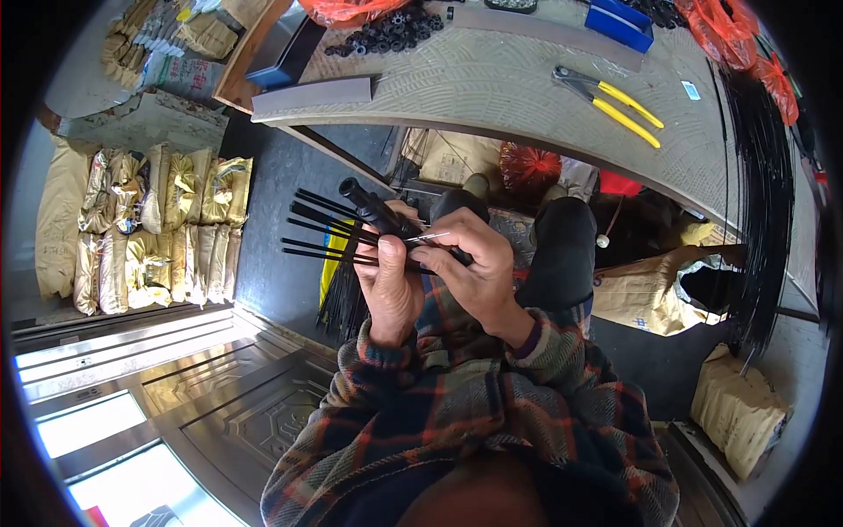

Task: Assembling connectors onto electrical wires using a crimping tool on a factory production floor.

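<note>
My left hand (386,285) is closed around a black tube-shaped part (373,206) with a wider open end, tilted up to the left. Several thin black rods (318,230) stick out to the left from the same grip. Fingers of my right hand (479,263) pinch a thin silvery piece (427,237) against the tube's side. Its exact kind is too small to make out. Both hands are close together above my lap, below the table's near edge. My fingers hide the tube's lower part.
On the table (492,88) lie yellow-handled cutters (615,105), a pile of black rings (395,33) and a blue bin (619,25). Long black rods (762,202) hang over its right side. Paper-wrapped bundles (162,228) stand at the left; a red bag (529,167) sits under the table.
</note>
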Tool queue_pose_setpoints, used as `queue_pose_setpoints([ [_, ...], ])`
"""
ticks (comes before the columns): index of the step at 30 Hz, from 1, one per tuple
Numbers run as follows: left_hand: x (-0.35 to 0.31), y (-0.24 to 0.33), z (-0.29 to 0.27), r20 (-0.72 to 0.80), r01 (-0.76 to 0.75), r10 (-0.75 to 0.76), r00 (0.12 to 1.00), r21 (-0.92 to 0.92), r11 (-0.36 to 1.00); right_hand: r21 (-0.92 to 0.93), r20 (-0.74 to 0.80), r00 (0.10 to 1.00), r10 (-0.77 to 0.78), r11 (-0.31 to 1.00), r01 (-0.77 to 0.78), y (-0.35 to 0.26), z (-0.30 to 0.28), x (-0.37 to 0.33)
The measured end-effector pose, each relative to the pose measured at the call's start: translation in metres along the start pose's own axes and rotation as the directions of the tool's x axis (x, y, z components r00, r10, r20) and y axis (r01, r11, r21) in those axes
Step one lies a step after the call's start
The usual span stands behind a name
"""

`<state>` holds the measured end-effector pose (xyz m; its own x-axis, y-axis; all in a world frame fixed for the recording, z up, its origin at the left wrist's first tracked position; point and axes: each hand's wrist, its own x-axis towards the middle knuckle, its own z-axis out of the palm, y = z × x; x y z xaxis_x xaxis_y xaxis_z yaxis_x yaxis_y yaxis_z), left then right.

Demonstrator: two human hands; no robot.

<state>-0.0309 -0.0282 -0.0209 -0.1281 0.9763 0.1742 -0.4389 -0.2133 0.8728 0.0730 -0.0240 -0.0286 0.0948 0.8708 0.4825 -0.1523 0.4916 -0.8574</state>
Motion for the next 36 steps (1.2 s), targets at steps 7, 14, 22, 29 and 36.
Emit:
queue_pose_setpoints([
  [7, -0.004, -0.01, -0.001, -0.049, -0.146, 0.15, 0.987, 0.072, 0.987, 0.067, 0.13, 0.974, 0.184, 0.979, -0.194, 0.001, -0.007, 0.005],
  [14, -0.001, -0.011, 0.007, -0.036, -0.214, 0.231, 0.972, 0.258, 0.942, -0.023, 0.147, 0.966, 0.215, 0.977, -0.214, -0.003, -0.008, 0.002],
  [22, 0.001, -0.007, 0.0, 0.127, -0.292, 0.265, 0.956, 0.305, 0.906, -0.12, 0.102, 0.993, -0.057, 0.99, 0.069, 0.004, 0.002, -0.011],
  [29, -0.002, -0.005, 0.007, 0.097, -0.278, 0.261, 0.96, 0.261, 0.925, 0.439, 0.238, 0.92, 0.312, 0.81, -0.388, 0.012, 0.0, -0.008],
  [36, 0.003, -0.005, 0.012, 0.1, -0.249, 0.231, 0.968, 0.24, 0.938, 0.548, 0.405, 0.827, 0.39, 0.62, -0.561, 0.02, -0.007, 0.009],
])
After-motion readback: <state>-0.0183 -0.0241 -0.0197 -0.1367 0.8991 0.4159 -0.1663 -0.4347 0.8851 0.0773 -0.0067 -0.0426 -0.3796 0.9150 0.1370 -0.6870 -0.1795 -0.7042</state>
